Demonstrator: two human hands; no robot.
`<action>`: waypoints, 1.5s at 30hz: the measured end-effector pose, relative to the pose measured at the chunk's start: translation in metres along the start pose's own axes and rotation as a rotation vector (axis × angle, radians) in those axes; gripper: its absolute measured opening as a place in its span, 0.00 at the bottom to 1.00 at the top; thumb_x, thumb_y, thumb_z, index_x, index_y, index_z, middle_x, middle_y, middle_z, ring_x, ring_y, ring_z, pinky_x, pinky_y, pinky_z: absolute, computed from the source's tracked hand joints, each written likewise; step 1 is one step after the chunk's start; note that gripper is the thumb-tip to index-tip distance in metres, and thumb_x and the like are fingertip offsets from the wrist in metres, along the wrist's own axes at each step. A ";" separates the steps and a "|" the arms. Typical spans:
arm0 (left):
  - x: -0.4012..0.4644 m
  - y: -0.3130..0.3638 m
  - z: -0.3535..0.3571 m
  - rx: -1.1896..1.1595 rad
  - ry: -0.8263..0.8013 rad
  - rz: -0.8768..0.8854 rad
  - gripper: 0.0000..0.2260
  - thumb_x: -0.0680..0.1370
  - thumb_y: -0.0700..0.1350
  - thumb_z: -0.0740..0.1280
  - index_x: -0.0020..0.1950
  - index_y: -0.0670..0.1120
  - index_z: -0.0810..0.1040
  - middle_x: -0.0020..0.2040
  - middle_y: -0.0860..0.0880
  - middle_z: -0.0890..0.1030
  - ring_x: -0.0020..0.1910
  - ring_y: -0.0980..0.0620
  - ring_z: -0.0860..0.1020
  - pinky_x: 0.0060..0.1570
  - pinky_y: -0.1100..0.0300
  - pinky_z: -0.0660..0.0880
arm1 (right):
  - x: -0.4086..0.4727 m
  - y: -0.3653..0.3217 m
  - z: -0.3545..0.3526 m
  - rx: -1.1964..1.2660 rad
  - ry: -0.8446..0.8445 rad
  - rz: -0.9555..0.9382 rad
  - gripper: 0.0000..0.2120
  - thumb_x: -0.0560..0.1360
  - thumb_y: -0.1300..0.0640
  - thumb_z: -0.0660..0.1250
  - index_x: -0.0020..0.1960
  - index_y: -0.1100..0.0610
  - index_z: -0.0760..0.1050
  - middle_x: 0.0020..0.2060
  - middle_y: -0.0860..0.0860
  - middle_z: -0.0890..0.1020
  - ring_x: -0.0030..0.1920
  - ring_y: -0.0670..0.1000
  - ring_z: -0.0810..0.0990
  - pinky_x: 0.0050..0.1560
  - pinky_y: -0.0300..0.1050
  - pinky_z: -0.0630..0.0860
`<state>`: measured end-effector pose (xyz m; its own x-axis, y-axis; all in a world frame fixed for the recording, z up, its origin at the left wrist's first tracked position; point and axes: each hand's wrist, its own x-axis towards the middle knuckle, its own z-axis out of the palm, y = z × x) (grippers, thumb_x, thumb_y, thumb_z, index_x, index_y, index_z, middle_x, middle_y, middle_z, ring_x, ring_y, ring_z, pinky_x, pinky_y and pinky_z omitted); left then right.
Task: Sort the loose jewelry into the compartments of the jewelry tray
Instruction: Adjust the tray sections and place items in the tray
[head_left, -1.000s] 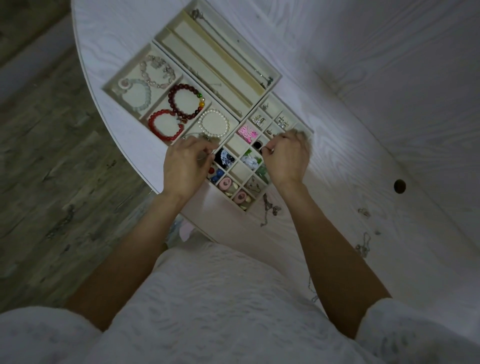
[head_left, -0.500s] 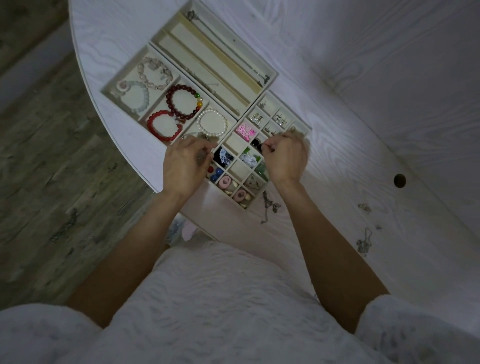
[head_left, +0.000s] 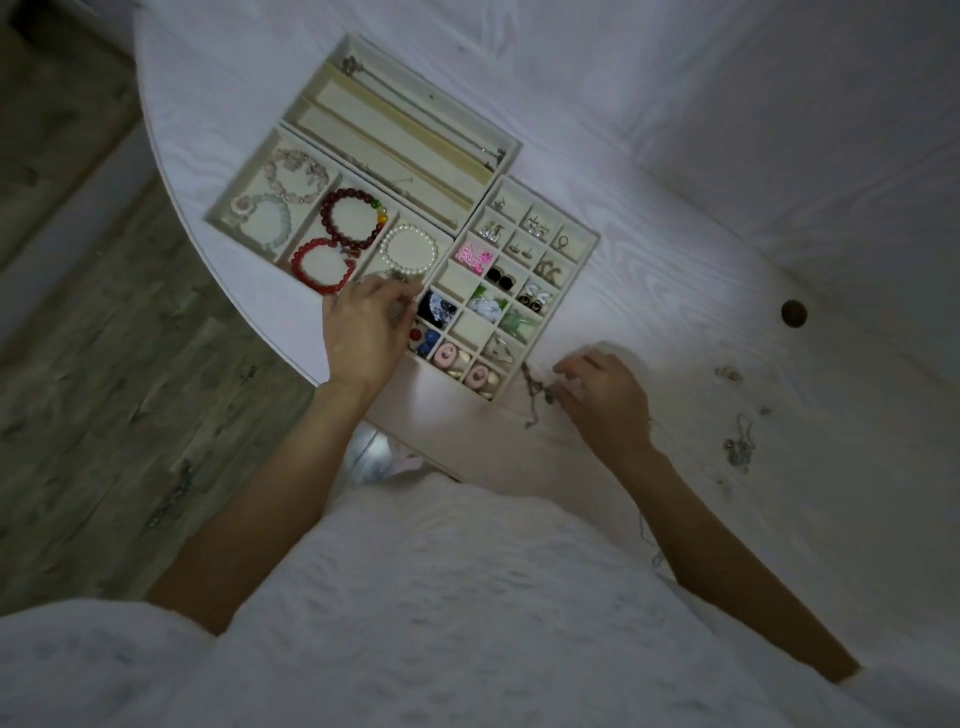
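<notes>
The beige jewelry tray (head_left: 586, 270) lies on the white table, with small square cells holding earrings, wider sections with bead bracelets (head_left: 353, 221), and long slots with a thin chain. My left hand (head_left: 366, 332) rests curled at the tray's near left edge beside the pearl bracelet (head_left: 409, 248); whether it holds anything is hidden. My right hand (head_left: 605, 395) is on the table just right of the tray's near corner, fingers pinching at a tangled loose chain (head_left: 537, 392). More loose pieces (head_left: 740, 441) lie farther right.
The round table edge (head_left: 249, 317) curves close on the left, with wood floor below. A dark hole (head_left: 794, 313) sits in the tabletop at the right. A small loose piece (head_left: 727, 372) lies near it.
My right hand has left the tray's small cells and moved down and right onto the table, to the tangled chain. My left hand has stayed at the tray's edge.
</notes>
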<state>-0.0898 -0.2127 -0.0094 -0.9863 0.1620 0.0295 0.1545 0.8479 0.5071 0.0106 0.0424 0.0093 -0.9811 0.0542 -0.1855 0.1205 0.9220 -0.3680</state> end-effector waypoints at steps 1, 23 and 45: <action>0.000 0.000 0.000 0.011 -0.004 0.000 0.10 0.76 0.44 0.68 0.57 0.50 0.81 0.50 0.47 0.81 0.50 0.44 0.77 0.48 0.51 0.68 | -0.002 0.001 0.004 0.008 -0.006 0.005 0.04 0.71 0.60 0.69 0.45 0.60 0.81 0.42 0.55 0.81 0.42 0.58 0.78 0.39 0.46 0.73; 0.000 0.006 0.001 0.150 0.041 0.020 0.10 0.77 0.45 0.66 0.57 0.48 0.82 0.50 0.46 0.82 0.48 0.42 0.78 0.46 0.50 0.72 | -0.013 0.015 -0.032 0.902 0.109 0.330 0.09 0.73 0.67 0.68 0.40 0.56 0.73 0.44 0.51 0.83 0.49 0.46 0.82 0.53 0.37 0.76; -0.006 0.150 -0.015 -0.739 -0.480 -0.058 0.07 0.81 0.45 0.63 0.46 0.45 0.77 0.41 0.51 0.78 0.39 0.58 0.76 0.43 0.64 0.71 | -0.021 0.005 -0.089 0.632 -0.093 -0.042 0.05 0.77 0.58 0.65 0.51 0.55 0.69 0.34 0.46 0.80 0.35 0.43 0.80 0.42 0.40 0.75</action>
<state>-0.0615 -0.0945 0.0794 -0.8356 0.4638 -0.2944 -0.1358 0.3449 0.9288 0.0187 0.0800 0.0926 -0.9732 -0.0368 -0.2270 0.1757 0.5174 -0.8375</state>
